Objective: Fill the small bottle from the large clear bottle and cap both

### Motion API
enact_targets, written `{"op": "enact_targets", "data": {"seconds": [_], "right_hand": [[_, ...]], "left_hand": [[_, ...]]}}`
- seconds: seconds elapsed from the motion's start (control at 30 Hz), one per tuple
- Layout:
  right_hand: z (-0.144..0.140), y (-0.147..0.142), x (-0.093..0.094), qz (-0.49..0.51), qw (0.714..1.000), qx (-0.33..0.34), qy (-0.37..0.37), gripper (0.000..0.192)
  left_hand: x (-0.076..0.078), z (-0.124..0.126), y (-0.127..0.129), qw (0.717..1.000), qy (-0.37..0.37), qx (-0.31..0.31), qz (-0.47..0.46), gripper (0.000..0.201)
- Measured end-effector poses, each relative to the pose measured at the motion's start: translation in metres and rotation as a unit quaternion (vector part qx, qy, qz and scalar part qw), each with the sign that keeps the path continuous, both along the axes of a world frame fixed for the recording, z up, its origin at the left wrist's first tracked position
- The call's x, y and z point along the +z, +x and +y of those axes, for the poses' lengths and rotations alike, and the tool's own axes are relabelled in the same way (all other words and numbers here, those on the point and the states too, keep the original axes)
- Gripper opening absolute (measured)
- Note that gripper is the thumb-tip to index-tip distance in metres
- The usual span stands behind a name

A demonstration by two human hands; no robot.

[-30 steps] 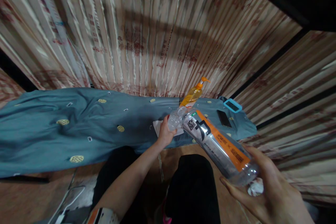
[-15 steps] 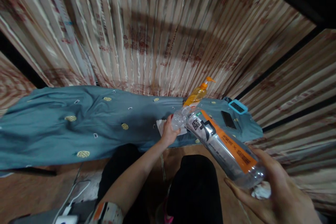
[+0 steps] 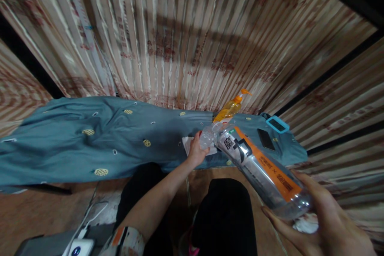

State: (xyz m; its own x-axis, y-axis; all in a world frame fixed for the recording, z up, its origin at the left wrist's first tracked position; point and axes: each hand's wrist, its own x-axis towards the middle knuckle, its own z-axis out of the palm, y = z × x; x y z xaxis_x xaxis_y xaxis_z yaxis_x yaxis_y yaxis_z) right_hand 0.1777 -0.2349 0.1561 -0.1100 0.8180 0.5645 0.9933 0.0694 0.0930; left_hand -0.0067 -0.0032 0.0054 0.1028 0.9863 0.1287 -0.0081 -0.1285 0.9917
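1. A blue patterned cloth (image 3: pixel 90 144) covers the surface from 9 to 2 o'clock.
2. A clear plastic bottle (image 3: pixel 258 168) with an orange label lies tilted at 4 o'clock, its base cupped in the right hand (image 3: pixel 324 224).
3. The left hand (image 3: pixel 198 152) grips its neck, above a white tissue (image 3: pixel 189 144).
4. An orange pump bottle (image 3: pixel 232 108) stands at 1 o'clock; a black phone (image 3: pixel 265 139) lies near it.

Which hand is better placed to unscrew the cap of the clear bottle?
The left hand: it is already at the neck end of the clear bottle, while the right hand supports its base.
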Motion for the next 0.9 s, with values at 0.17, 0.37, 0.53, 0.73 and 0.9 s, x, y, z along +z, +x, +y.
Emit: {"op": "enact_targets", "data": {"seconds": [0.17, 0.37, 0.53, 0.73, 0.9], "right_hand": [[0.006, -0.004, 0.007, -0.069, 0.996, 0.047, 0.027, 0.08], [0.004, -0.005, 0.007, -0.063, 0.997, 0.033, 0.008, 0.083], [0.003, -0.011, 0.01, -0.05, 0.998, 0.022, 0.014, 0.079], [0.006, -0.009, 0.013, -0.07, 0.997, 0.039, 0.01, 0.08], [0.007, -0.012, 0.016, -0.091, 0.995, 0.045, 0.021, 0.079]], "left_hand": [[0.004, -0.001, -0.001, 1.0, -0.007, 0.007, 0.022, 0.075], [0.009, -0.003, -0.002, 1.0, -0.02, 0.009, 0.003, 0.074], [0.008, -0.002, -0.003, 1.0, -0.002, -0.002, 0.0, 0.072], [0.003, 0.0, -0.002, 1.0, 0.0, 0.002, -0.003, 0.071], [0.004, 0.0, 0.0, 1.0, 0.0, 0.003, 0.003, 0.071]]}}
